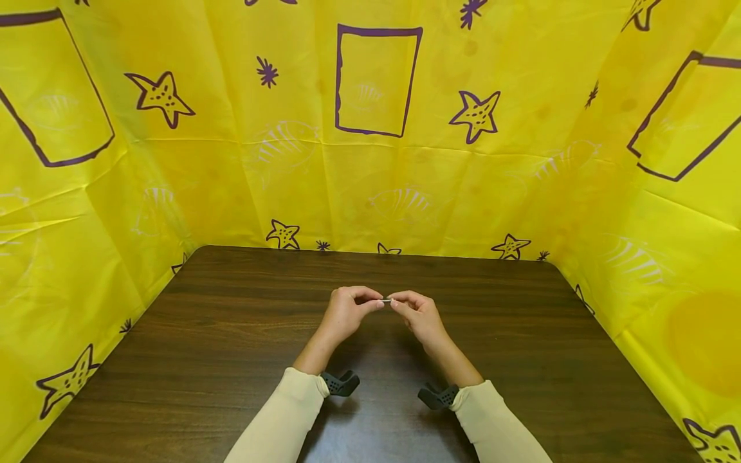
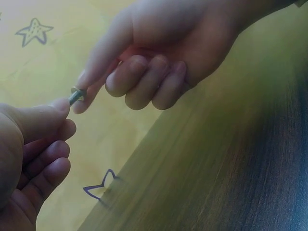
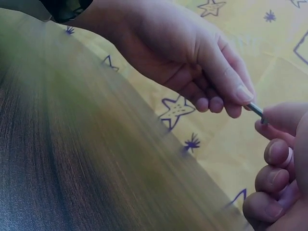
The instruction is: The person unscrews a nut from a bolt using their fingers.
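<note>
- Yellow patterned cloth (image 1: 379,167) hangs behind the wooden counter (image 1: 231,308).
- Above the counter, a slim metal-looking pin (image 1: 386,300) with a ring-like collar (image 2: 77,90); I'd judge it light, stiff, hardly fragile, perhaps slippery, best held by fingertips at its ends.
- Over the counter, left grip (image 1: 345,312) pinches one end, right grip (image 1: 421,313) the other, by the collar.

Head cam: high, behind both forearms (image 1: 274,411), facing fwd & down; widest & farthest, gets most of table (image 1: 231,360) + yellow cloth (image 1: 370,180).
L wrist cam: close-up from L wrist, looks along L hand (image 2: 29,149) to fingertips; tilted, table edge diag.
R wrist cam: ditto from R wrist, along R hand (image 3: 284,168); edge slants opp. way.
Rod (image 3: 256,110) & both hands: in both wrist views; head too, but tiny.
</note>
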`<action>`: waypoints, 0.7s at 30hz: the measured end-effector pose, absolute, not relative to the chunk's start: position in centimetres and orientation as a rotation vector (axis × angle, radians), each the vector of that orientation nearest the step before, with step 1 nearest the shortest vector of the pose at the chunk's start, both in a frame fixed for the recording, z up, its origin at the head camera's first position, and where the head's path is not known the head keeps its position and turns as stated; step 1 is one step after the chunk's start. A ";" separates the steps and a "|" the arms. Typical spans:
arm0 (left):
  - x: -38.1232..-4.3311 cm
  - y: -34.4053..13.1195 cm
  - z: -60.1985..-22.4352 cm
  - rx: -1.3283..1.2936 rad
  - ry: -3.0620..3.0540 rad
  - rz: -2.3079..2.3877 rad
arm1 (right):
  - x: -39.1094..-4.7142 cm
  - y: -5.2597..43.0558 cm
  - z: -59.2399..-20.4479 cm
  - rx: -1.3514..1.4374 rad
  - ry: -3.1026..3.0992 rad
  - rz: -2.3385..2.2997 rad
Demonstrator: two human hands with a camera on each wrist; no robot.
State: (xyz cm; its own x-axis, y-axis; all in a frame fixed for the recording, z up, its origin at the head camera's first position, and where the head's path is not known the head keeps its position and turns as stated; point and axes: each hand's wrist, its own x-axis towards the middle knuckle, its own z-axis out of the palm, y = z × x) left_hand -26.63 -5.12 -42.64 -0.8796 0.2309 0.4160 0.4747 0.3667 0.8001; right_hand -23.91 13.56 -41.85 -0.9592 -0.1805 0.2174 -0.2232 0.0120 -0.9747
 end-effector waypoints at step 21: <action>-26.4 -5.2 -42.6 -0.640 -2.412 -1.516 | -23.8 13.5 -41.8 0.559 -2.132 2.111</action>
